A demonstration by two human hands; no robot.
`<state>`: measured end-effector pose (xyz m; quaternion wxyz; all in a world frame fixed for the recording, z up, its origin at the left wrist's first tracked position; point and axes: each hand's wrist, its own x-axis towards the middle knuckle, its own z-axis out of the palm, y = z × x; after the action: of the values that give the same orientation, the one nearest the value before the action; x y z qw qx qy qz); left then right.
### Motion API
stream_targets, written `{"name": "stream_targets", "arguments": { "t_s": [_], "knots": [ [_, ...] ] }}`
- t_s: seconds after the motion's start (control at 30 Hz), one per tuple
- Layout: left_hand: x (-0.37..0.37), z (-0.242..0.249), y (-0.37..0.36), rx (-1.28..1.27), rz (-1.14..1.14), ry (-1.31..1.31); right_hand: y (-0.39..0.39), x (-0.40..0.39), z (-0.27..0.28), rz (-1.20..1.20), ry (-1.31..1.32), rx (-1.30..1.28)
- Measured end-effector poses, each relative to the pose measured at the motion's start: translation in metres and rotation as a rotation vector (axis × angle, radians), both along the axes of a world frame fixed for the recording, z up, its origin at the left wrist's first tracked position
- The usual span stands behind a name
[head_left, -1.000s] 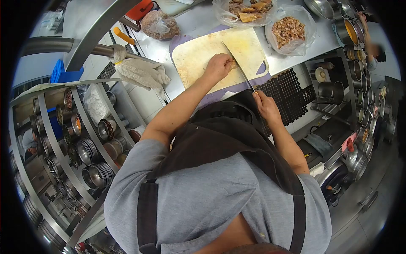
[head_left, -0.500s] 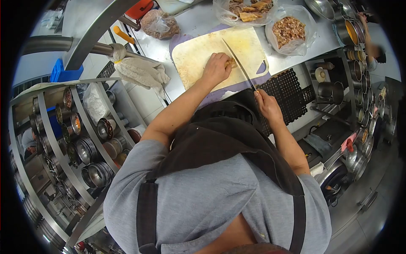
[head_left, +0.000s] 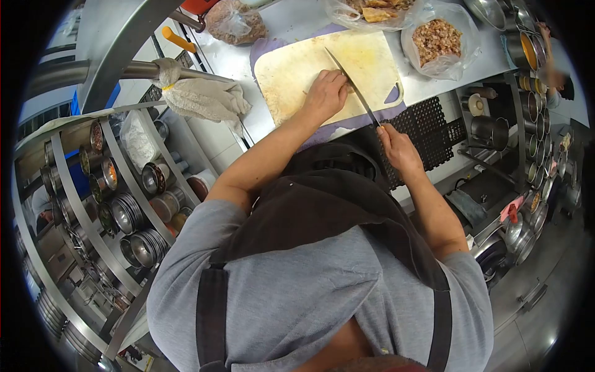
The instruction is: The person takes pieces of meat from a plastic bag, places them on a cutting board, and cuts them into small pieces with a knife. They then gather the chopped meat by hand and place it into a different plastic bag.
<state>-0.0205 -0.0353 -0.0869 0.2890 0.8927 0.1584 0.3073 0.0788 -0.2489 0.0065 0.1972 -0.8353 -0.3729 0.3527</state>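
On the cream rectangular board (head_left: pixel 288 80), my left hand (head_left: pixel 327 96) curls, hold unclear; my right hand (head_left: pixel 401 150) grips a long steel knife (head_left: pixel 359 95).

Metal shelving (head_left: pixel 73 170) stands on my left beside white floor tiles (head_left: pixel 212 146); a black perforated mat (head_left: pixel 427 124) and grey floor tiles (head_left: pixel 527 341) lie on my right.

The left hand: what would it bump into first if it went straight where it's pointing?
Probably the knife: its blade slants across the way just ahead of the left hand. They look very close; whether they touch is unclear.
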Motion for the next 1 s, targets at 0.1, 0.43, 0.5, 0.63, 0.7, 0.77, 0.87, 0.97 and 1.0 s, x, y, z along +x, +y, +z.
{"name": "stream_targets", "arguments": {
  "t_s": [0.1,0.43,0.5,0.63,0.7,0.77,0.87,0.97,1.0],
  "knots": [
    [-0.001,0.001,0.002,-0.001,-0.019,-0.013,0.025,0.001,-0.023,-0.003,-0.041,0.134],
    [-0.001,0.009,0.003,-0.055,-0.011,0.089,0.069,0.013,-0.052,-0.017,-0.043,0.206],
    [-0.006,0.013,0.000,-0.095,-0.018,0.121,0.059,0.014,-0.043,-0.055,-0.038,0.192],
    [-0.009,0.014,0.002,-0.120,0.055,0.126,0.037,0.012,-0.015,-0.017,-0.051,0.131],
    [-0.006,0.013,0.003,-0.118,0.048,0.163,0.031,0.009,-0.005,0.043,-0.047,0.067],
    [-0.006,0.011,0.003,-0.078,0.034,0.088,0.031,0.008,-0.007,0.050,-0.038,0.052],
    [-0.006,0.007,0.002,-0.050,0.037,0.008,0.036,0.005,-0.025,0.050,-0.044,0.103],
    [-0.006,0.007,0.003,-0.068,0.023,0.075,0.067,0.002,-0.049,0.038,-0.070,0.139],
    [-0.003,0.007,0.005,-0.058,0.022,0.071,0.081,0.005,-0.054,0.037,-0.090,0.129]
  ]
}}
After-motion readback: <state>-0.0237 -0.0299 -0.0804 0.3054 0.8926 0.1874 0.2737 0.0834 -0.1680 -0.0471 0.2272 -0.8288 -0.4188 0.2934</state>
